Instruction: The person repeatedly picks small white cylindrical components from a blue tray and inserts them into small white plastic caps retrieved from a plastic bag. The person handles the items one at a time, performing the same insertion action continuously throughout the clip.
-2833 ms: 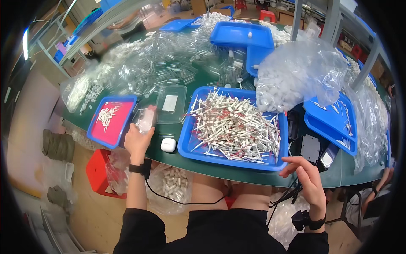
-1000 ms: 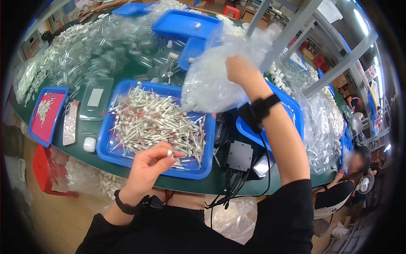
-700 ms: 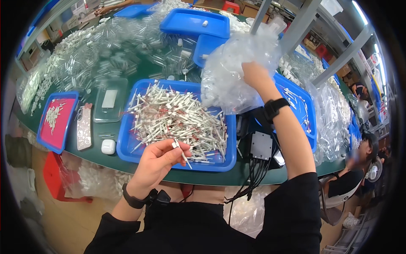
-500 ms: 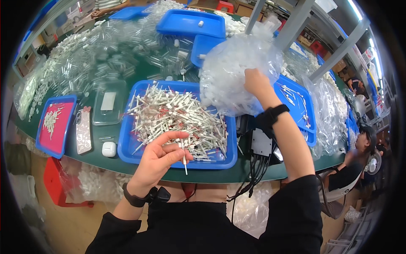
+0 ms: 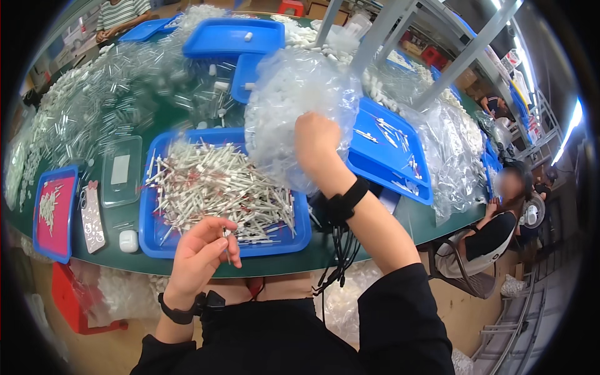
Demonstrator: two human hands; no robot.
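The left hand (image 5: 199,253) pinches a thin white stick (image 5: 226,245) between closed fingers, just over the near rim of the blue tray (image 5: 156,240) heaped with such sticks; its long axis runs near upright, lower end pointing toward the person. The right hand (image 5: 317,140) grips a clear plastic bag (image 5: 284,94) above the table (image 5: 300,256).

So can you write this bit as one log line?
left hand: pinches small white stick | right hand: grips clear bag | blue tray: full

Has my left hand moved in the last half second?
Yes. The left hand has dropped back off the blue tray toward its near rim.
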